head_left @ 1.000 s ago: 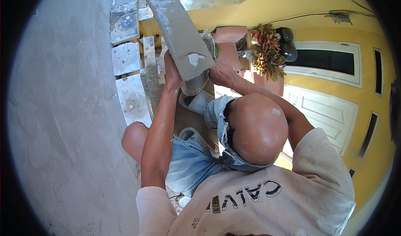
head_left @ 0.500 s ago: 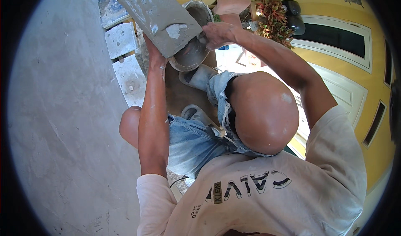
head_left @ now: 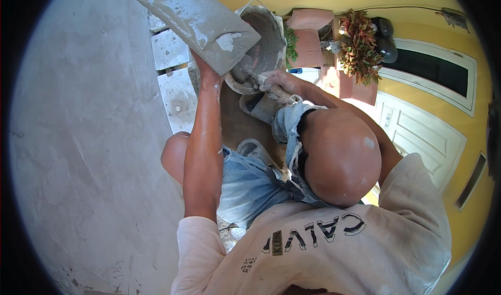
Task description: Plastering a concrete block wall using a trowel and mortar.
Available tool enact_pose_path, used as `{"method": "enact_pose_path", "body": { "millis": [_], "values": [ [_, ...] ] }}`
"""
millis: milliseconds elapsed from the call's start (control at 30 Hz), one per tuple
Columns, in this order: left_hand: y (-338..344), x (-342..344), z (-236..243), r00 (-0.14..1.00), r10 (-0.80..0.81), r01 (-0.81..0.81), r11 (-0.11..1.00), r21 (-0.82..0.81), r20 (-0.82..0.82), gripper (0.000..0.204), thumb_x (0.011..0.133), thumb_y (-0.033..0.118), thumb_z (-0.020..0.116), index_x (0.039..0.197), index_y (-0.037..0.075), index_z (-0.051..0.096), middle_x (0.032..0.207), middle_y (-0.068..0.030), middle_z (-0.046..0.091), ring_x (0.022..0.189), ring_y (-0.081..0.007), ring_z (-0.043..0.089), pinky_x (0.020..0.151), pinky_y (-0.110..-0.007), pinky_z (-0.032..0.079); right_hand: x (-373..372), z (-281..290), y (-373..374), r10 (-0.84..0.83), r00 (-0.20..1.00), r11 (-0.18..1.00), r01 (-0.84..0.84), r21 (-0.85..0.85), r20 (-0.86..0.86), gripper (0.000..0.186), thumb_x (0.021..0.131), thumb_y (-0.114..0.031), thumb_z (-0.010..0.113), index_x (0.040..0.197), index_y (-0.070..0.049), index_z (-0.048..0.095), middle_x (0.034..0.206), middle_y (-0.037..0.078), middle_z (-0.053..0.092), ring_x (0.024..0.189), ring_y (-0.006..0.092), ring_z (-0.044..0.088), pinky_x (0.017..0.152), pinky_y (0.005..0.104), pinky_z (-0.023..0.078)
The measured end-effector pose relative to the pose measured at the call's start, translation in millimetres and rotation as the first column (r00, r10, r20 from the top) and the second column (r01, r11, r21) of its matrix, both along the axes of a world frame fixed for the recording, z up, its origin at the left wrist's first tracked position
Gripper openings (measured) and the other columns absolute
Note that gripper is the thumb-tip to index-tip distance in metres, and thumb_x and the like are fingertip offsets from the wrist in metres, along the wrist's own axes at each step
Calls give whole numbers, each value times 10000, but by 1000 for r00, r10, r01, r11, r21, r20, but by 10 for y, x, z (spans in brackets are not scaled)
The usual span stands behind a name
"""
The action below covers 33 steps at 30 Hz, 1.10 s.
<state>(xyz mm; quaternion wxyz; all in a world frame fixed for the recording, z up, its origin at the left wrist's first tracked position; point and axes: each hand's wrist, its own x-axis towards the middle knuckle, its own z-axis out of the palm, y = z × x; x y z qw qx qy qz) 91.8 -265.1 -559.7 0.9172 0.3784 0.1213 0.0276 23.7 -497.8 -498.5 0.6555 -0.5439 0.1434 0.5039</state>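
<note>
My left hand [head_left: 207, 71] grips a long rectangular plasterer's hawk [head_left: 201, 26] from beneath; the board hides most of its fingers. Wet grey mortar coats the top, with a pale lump near the right end. This end of the hawk overlaps the bucket [head_left: 279, 34], which has a wire handle and grey mortar inside. At the bucket's near rim, my right hand [head_left: 282, 80] is closed around the handle of a mortar-caked trowel [head_left: 267, 86]. The trowel's blade is hard to tell from the mortar in the bucket.
Along my left runs a smooth grey plastered surface [head_left: 94, 138]. Stained pale blocks [head_left: 177, 96] lie beside it. My bent knees and slippers [head_left: 255, 151] are below the bucket. Beyond stand a red-leaved plant [head_left: 360, 47], a pinkish planter [head_left: 308, 39], a white door [head_left: 417, 133] and a yellow wall.
My right hand has drawn down and back to the bucket's near rim, bringing the trowel's handle into sight. The left hand keeps the hawk over the bucket. The whole view has shifted slightly.
</note>
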Motion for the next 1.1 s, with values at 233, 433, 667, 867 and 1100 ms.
{"method": "enact_pose_path", "body": {
  "millis": [233,433,667,867,1100],
  "values": [
    [716,-215,-219,980,132,-124,990,64,-148,648,1009,345,673,1530,58,418,1419,-97,537,1296,-210,552,1026,-391,534,-22,102,60,-124,977,930,176,322,-175,253,945,-134,663,1165,-9,641,675,62,585,441,153,559,352,283,437],
    [898,-469,-184,980,177,-157,969,190,-96,614,1018,315,659,1523,50,433,1405,-96,557,1274,-196,567,996,-379,544,151,396,-110,-123,992,981,126,145,-29,176,949,-158,679,1082,-54,629,749,33,588,530,117,568,434,258,454],
    [860,-445,431,975,223,-207,939,273,-26,545,1033,260,629,1502,34,468,1359,-87,603,1203,-180,611,945,-360,558,364,1232,-60,-33,986,991,12,134,161,253,944,-151,675,1156,-15,649,762,28,607,502,100,539,396,252,421],
    [300,-327,970,986,90,-72,989,126,-142,421,1068,210,545,1429,-5,536,1228,-89,683,1000,-173,706,821,-329,604,531,2405,405,121,874,992,-90,-88,470,309,926,-123,644,1206,7,625,762,44,596,556,99,562,485,255,450],
    [-160,-231,1038,999,-16,20,989,-146,29,413,1083,265,533,1398,-1,552,1241,-117,683,1047,-190,727,841,-356,636,465,2510,958,514,432,834,-49,-549,741,322,971,-170,653,1210,43,619,755,30,587,666,82,512,578,288,440]
  ]
}}
